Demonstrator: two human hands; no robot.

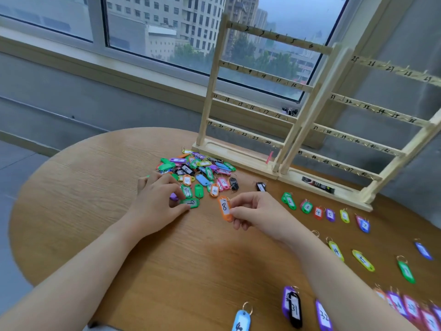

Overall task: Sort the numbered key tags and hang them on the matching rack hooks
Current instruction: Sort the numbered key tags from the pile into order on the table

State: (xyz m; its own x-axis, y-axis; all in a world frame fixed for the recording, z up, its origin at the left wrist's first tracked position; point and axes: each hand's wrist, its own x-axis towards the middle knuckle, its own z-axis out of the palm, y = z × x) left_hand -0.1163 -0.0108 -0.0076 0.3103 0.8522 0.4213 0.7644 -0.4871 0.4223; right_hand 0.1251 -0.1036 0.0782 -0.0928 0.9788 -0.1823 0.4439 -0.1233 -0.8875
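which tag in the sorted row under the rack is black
The black tag at the row's far left end, numbered 1; the others beside it are green, red, purple, yellow and blue.

A single head-worn wide-angle view looks forward and down from above the near edge of the round wooden table (71, 187), close enough that both forearms enter from the bottom of the picture. It faces the table's far edge, where the wooden racks (250, 111) stand before a window (167, 32). The wide lens bends straight lines near the borders.
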